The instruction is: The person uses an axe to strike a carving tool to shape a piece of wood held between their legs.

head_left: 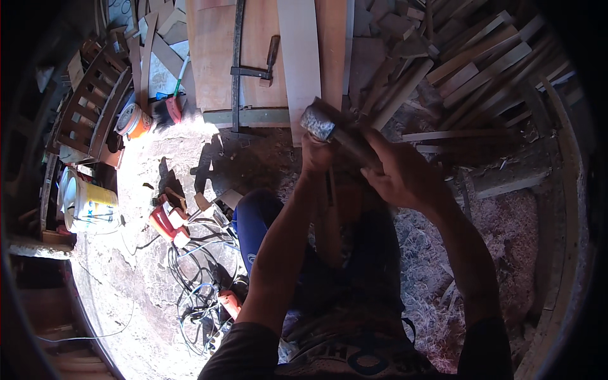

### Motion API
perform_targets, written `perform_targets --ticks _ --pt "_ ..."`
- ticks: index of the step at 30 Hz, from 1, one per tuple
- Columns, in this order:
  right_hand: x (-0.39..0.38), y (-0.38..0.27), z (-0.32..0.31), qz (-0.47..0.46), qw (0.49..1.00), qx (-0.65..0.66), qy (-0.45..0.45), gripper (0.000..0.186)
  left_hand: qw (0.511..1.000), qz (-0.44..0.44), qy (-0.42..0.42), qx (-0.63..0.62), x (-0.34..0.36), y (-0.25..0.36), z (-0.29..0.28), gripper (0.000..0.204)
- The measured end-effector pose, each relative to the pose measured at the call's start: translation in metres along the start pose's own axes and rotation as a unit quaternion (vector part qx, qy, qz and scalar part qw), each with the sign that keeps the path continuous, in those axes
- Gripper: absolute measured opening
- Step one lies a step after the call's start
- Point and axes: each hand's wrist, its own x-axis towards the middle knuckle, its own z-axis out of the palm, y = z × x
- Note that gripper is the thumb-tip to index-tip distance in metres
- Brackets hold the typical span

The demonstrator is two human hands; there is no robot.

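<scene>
My right hand (405, 171) is wrapped round the thick handle of a hammer (318, 121), whose blocky head has a pale, worn face. Directly under that head is my left hand (315, 155), closed like a fist; the hammer hides most of its fingers and whatever they hold. A narrow dark strip shows just below the left hand. Between my legs stands a length of wood (327, 231), partly in shadow. Beyond the hands, a long pale board (301, 57) reaches away from me.
A bar clamp (237, 73) lies across wide wooden panels (212, 38) ahead. Stacked offcuts (487, 63) fill the far right, with shavings (437, 253) below. To the left are a yellow-white bucket (92, 204), an orange bucket (133, 120), a red power tool (168, 218) and tangled cables (196, 266).
</scene>
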Motion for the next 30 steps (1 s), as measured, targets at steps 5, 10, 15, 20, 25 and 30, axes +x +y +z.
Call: perform_targets --ticks 5,10,15,20,25,30 --pt "0.052 -0.056 -0.079 -0.111 0.953 0.014 0.282 0.053 0.991 -0.127 0.044 0.027 -0.009 -0.014 -0.008 0.014" --pt "0.045 -0.019 -0.015 -0.097 0.949 -0.045 0.295 0.057 0.994 -0.100 0.008 0.040 -0.016 0.000 -0.007 0.013" --pt "-0.013 0.023 0.029 0.069 0.990 -0.084 -0.086 0.069 0.993 -0.013 0.108 -0.047 -0.040 0.025 0.022 0.009" --pt "0.024 -0.035 -0.035 -0.028 0.995 0.038 0.092 0.056 0.991 -0.121 0.049 0.006 0.006 -0.029 -0.014 0.011" --pt "0.078 -0.078 -0.129 0.046 0.951 -0.037 0.305 0.044 0.988 -0.121 0.094 0.038 0.003 -0.039 0.005 0.017" --pt "0.053 -0.005 -0.004 -0.014 0.992 -0.102 0.077 0.056 0.996 -0.059 0.068 -0.024 -0.012 -0.037 -0.010 0.024"
